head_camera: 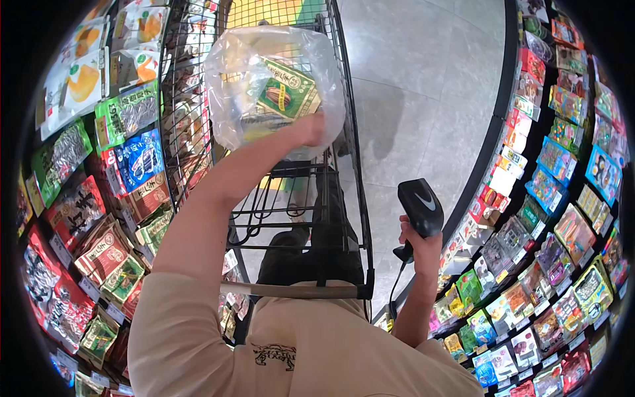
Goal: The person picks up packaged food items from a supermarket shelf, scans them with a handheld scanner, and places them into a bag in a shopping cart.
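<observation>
A clear plastic bag (225, 99) lines the upper part of a black wire shopping cart (349, 99) before me. Inside the bag lies a tilted green and cream packet (285, 94) with striped sunflower seeds pictured on it. My left hand (310, 130) is at the bag's near right side, against the packet's lower edge. Its fingers are curled and partly hidden, so whether they grip the packet or the bag cannot be told. Out to the right of the cart, my right hand (424, 243) holds a black handheld barcode scanner (421, 206) with a cable hanging down.
Shelves of snack packets (111, 253) rise close on the left. Another curved-looking shelf (550, 238) with many small bags lines the right. Grey tiled floor (421, 64) runs between cart and right shelf. The cart's handle (292, 290) is against my body.
</observation>
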Demonstrator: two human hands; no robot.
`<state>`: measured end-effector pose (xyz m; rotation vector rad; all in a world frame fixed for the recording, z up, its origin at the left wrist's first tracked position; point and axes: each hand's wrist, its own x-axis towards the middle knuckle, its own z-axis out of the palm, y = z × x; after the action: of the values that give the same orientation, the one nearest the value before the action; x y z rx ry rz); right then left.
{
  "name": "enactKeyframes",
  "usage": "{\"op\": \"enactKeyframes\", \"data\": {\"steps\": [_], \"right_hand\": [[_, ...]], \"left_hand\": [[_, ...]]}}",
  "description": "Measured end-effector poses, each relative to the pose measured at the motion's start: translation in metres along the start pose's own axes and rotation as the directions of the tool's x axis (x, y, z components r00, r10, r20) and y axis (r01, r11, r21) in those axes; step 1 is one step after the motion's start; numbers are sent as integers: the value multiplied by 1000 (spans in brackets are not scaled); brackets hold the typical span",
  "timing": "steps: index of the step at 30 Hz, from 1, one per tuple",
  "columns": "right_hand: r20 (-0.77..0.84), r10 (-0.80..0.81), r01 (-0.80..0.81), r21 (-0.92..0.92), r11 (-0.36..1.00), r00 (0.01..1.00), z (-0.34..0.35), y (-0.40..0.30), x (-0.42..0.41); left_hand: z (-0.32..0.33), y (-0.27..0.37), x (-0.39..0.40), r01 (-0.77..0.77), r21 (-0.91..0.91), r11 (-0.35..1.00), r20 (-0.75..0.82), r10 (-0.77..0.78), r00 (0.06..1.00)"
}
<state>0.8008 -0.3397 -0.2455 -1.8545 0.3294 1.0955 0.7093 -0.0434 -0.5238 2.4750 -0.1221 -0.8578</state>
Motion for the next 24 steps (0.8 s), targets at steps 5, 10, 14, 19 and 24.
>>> {"op": "enactKeyframes", "data": {"steps": [5, 10, 14, 19, 24], "right_hand": [[-70, 46, -43, 41, 998, 997, -1, 8, 2], [-72, 77, -77, 9, 997, 994, 0, 18, 8], [-65, 93, -93, 2, 996, 994, 7, 16, 14], [-69, 132, -136, -49, 990, 989, 5, 30, 25], [-32, 94, -95, -18, 995, 995, 14, 26, 33]], "left_hand": [[-41, 39, 17, -16, 45, 999, 165, 8, 986], [-19, -44, 11, 711, -583, 392, -109, -906, 410], [56, -159, -36, 150, -880, -451, 473, -858, 201], [46, -124, -10, -451, -494, -744, 547, -668, 504], [80, -157, -5, -567, -391, -725, 537, -680, 499]]}}
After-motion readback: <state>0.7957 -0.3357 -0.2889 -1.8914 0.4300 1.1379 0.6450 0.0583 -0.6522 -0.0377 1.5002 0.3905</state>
